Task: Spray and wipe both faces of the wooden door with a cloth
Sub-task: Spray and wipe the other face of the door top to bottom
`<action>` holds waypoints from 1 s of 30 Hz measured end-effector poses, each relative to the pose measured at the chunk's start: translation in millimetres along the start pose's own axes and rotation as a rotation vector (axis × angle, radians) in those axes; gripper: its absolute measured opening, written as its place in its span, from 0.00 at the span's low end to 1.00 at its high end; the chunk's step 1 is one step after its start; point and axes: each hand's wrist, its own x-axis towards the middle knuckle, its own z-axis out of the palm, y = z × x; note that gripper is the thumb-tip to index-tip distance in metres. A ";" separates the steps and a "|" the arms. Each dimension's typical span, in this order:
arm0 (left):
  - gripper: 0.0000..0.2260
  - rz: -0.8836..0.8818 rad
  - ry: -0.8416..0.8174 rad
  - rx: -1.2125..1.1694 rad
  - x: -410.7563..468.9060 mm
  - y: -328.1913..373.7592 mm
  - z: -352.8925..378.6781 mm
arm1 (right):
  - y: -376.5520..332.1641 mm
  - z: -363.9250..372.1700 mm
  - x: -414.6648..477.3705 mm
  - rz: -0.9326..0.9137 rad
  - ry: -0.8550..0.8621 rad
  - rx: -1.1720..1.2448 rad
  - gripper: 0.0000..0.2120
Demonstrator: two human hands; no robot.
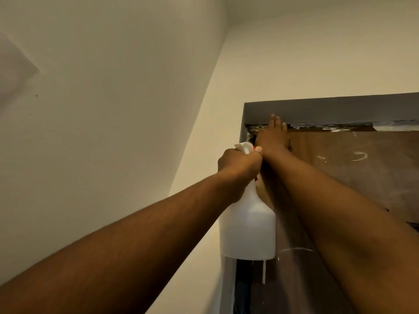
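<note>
Head view, tilted up at the top left corner of the wooden door (340, 177). Left of the door, pale wall (113, 109), wide and bare. Along the door's top edge and down its left side, grey door frame (317, 108). Across the door's brown face, white streaks (360, 156) and smears, plus a thin drip (264, 271) low down, so this side looks already sprayed. In front of the door's left edge, white spray bottle (249, 230), upright, gripped at the neck by the left hand (238, 166), fingers curled tight round it and thumb laid over its top. At the door's upper left corner, right hand (272, 137), fingers straight and close together, pressed flat against the face. Under that palm, a dark mottled scrap, probably the cloth (252, 132), mostly hidden. Judged early in the task: wiping only at the top corner, streaks over the rest of this face not yet cleared, opposite face out of sight and presumably left to do.
</note>
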 end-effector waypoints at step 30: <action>0.20 0.004 -0.014 0.044 -15.3 2.2 -7.1 | 17.9 22.3 -78.1 -0.353 -0.022 0.149 0.29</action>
